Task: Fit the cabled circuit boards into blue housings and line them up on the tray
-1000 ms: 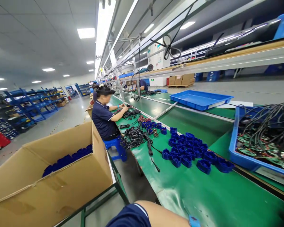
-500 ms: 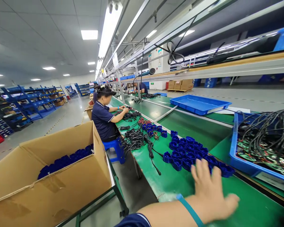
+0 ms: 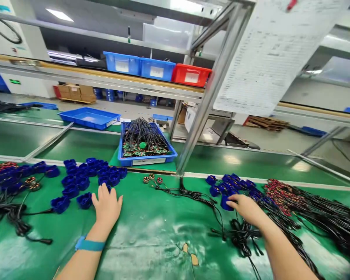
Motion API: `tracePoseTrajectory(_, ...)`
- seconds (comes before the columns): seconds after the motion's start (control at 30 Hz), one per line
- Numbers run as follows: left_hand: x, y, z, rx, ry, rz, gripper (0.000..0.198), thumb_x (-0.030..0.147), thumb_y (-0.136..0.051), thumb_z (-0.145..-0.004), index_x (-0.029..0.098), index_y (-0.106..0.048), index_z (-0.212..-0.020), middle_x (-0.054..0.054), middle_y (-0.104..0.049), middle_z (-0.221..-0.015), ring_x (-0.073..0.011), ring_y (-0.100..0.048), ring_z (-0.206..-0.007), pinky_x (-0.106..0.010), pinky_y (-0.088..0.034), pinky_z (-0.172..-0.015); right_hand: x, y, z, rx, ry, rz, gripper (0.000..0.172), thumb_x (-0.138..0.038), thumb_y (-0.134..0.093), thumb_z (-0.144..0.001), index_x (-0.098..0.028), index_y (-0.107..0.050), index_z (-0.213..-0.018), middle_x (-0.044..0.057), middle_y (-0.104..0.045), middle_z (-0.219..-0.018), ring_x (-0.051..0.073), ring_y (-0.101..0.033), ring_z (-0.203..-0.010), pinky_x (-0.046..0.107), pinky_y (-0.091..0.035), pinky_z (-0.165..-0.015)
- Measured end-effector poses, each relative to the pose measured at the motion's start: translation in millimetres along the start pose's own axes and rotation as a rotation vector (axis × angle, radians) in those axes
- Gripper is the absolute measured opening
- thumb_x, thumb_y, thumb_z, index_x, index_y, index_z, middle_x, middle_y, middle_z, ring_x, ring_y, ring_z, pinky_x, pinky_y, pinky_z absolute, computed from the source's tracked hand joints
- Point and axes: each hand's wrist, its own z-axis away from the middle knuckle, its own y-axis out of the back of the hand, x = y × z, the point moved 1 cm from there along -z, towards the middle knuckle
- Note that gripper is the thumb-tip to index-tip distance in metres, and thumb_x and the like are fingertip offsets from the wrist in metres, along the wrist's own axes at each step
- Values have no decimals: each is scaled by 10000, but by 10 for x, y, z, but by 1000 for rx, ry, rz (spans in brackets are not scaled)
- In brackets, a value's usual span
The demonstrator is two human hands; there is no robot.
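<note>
My left hand (image 3: 107, 206) lies palm down with its fingers spread, wearing a teal wrist strap (image 3: 90, 244). Its fingertips are at the near edge of a group of dark blue plastic housings (image 3: 81, 182); whether they touch one I cannot tell. On the right, my right hand (image 3: 246, 210) pinches a blue plastic housing (image 3: 226, 202) between thumb and fingers. That housing is at the front of a second group of blue housings (image 3: 231, 182), some with black cables. Below the right hand lies a bundled black cable (image 3: 242, 235).
Small round copper-coil parts (image 3: 151, 179) lie mid-bench. Behind them a blue tray (image 3: 170, 152) holds circuit boards and cables. Red-ended black cables (image 3: 286, 196) are piled at right. A metal post (image 3: 205, 101) rises from the bench, with a paper sheet (image 3: 274, 50) beside it.
My view has swung right from the aisle, cardboard box and seated co-worker to the bench front. My right hand has come into view, holding a blue housing. The left stays spread by the housings.
</note>
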Motion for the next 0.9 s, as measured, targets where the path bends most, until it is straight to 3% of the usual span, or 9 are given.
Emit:
tracePoseTrajectory(0.13,184,96,171,-46,-85,50,360,286,-531,-917,76,-650,-1184,-293,-433,-1452,-403,-441,-1326,-504,-471,-976,1,-329,-78,-86,-47,37,264,-235,-616,-841,-180,-783,-1039,94,-765,-1094,245,-704,-1064,303,-511,-948)
tracePoseTrajectory(0.27,391,47,295,-56,-229,189,392,78,-445,-892,131,-653,-1220,-227,-542,-1377,-338,-532,-1238,-457,-514,-948,-105,-464,-114,-18,-125,121,337,-156,-541,-829,-127,-761,-1084,191,-731,-1131,327,-686,-1075,436,-515,-941)
tracePoseTrajectory(0.33,500,-14,341,-42,-343,320,442,60,-436,-900,169,-620,-1286,-187,-580,-1356,-316,-550,-1228,-462,-516,-974,-311,-483,-106,92,-138,161,367,-155,-492,-855,-105,-737,-1124,229,-692,-1196,362,-658,-1098,497,-508,-925)
tracePoseTrajectory(0.43,600,-79,381,-39,-486,569,460,167,-514,-935,212,-523,-1392,-140,-606,-1337,-291,-571,-1214,-463,-526,-994,-932,-579,-91,280,0,93,350,-219,-462,-923,-123,-722,-1137,199,-659,-1274,329,-615,-1149,473,-483,-973)
tracePoseTrajectory(0.6,528,-120,356,-14,-413,806,518,260,-665,-876,221,-501,-1366,-113,-644,-1262,-268,-612,-1178,-450,-529,-1017,-2300,-980,-102,218,390,-128,285,-298,-566,-933,-192,-707,-1157,161,-589,-1384,309,-503,-1298,484,-399,-1066)
tracePoseTrajectory(0.7,458,-137,325,0,-333,836,447,262,-730,-822,217,-569,-1237,-87,-680,-1162,-262,-647,-1101,-449,-554,-971,-2947,-1237,-179,204,501,-165,439,-330,-642,-905,-216,-609,-1327,177,-422,-1542,328,-355,-1436,521,-310,-1132)
tracePoseTrajectory(0.8,435,-137,308,9,-288,853,444,242,-772,-770,220,-592,-1175,-67,-696,-1116,-254,-666,-1052,-446,-571,-936,-3343,-1427,-299,193,482,-175,557,-358,-681,-887,-203,-536,-1402,198,-312,-1601,365,-251,-1489,560,-229,-1164)
tracePoseTrajectory(0.9,436,-113,305,10,-254,862,455,226,-783,-748,219,-597,-1162,-66,-700,-1111,-257,-667,-1052,-457,-568,-941,-3471,-1520,-346,174,480,-178,429,-269,-646,-903,-164,-582,-1314,204,-444,-1505,358,-343,-1429,546,-233,-1155)
